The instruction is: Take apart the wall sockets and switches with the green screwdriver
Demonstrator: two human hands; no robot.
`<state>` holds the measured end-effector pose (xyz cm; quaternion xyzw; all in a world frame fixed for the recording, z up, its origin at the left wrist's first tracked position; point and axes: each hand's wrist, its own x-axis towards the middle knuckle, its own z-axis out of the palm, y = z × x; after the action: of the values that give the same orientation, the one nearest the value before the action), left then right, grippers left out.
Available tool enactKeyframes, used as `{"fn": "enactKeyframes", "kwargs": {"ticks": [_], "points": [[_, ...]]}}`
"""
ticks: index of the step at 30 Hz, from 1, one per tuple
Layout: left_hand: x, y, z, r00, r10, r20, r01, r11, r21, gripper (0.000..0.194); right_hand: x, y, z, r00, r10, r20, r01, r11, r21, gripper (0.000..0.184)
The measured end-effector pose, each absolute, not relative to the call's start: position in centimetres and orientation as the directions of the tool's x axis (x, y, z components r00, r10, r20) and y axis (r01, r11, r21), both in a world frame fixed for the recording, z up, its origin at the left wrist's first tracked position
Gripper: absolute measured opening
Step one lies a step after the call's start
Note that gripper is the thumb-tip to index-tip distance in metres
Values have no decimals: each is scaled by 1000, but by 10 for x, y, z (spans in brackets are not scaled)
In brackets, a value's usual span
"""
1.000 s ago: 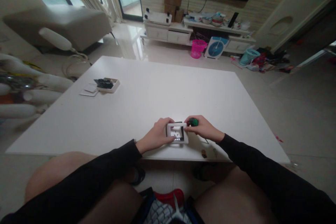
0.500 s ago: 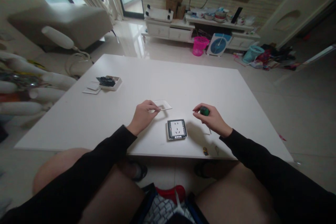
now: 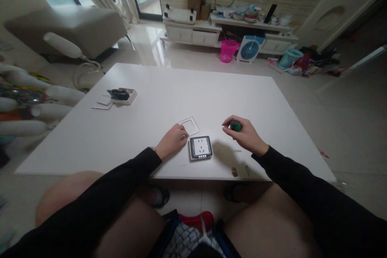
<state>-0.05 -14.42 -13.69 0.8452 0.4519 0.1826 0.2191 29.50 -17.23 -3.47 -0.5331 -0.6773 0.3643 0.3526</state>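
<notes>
My left hand is closed at the near left corner of a thin white socket cover frame. The frame looks nearly flat at the table's surface; whether it fully rests there I cannot tell. Just to the right of those fingers lies a wall socket with a white face and dark grey surround, seated in a white box. My right hand is wrapped round the green and black handle of a screwdriver, held above the table to the socket's right. Part of the shaft shows below that hand.
On the white table, a small white box with dark socket parts stands at the left, beside more white frames. Small yellow and dark bits lie at the near edge. A pink basket stands on the floor beyond.
My left hand has come down and nearer the socket, and the cover frame has gone from tilted to nearly flat. My right hand still holds the screwdriver in about the same place.
</notes>
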Motion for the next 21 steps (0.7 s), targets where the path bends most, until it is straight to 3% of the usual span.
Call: {"fn": "enactKeyframes", "kwargs": {"ticks": [4, 7, 9, 12, 14, 21], "points": [[1, -150, -129, 542, 835, 93, 711, -515, 479, 24, 294, -174, -30, -110, 987, 118, 392, 152, -908, 18], [5, -158, -118, 521, 845, 123, 677, -497, 543, 28, 296, -172, -32, -62, 990, 123, 260, 135, -956, 16], [9, -165, -111, 557, 822, 117, 623, -507, 596, 30, 298, -170, -33, -36, 992, 119, 140, 123, -982, 26], [15, -176, -108, 648, 757, 87, 566, -554, 610, 56, 298, -168, -34, -8, 997, 81, 24, 81, -996, 37], [17, -181, -110, 683, 726, 82, 547, -583, 600, 71, 296, -167, -32, -3, 997, 72, -5, 72, -997, 36], [21, -182, -121, 678, 727, 105, 503, -563, 656, 68, 296, -170, -32, -17, 988, 153, 74, 154, -985, 35]]}}
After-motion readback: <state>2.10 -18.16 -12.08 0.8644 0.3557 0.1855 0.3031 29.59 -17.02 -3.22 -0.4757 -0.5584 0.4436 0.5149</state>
